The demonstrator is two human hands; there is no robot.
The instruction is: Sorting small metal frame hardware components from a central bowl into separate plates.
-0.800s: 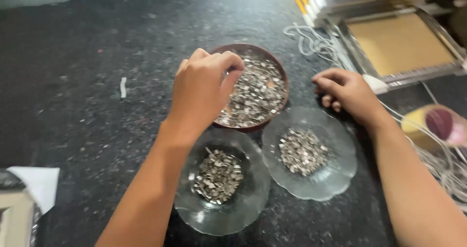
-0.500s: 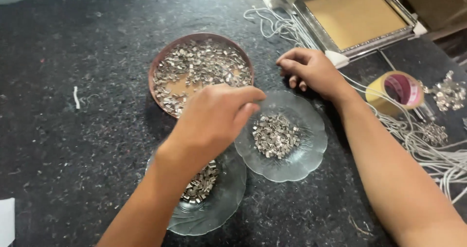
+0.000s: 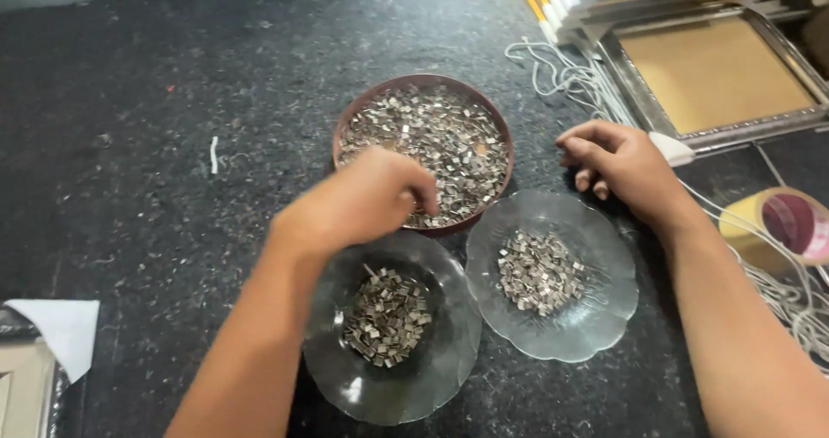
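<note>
Left hand [image 3: 358, 201], fingers clenched, over brown bowl [image 3: 423, 151]; right hand [image 3: 623, 166] curled, empty, beside glass dishes [image 3: 553, 276]; cords [image 3: 570, 80] nearby.

No packages, labels, signs or screens.

left hand [image 3: 363, 201] blurred, fingertips' contents hidden

The brown bowl [image 3: 349, 127] is round and upright, filled nearly to its rim with small silvery metal clips [image 3: 440, 136]; just in front of it sit two clear glass dishes with scalloped edges; the left dish [image 3: 449, 352] holds a small heap of clips; the right dish [image 3: 604, 317], touching the bowl's rim, holds another.
</note>
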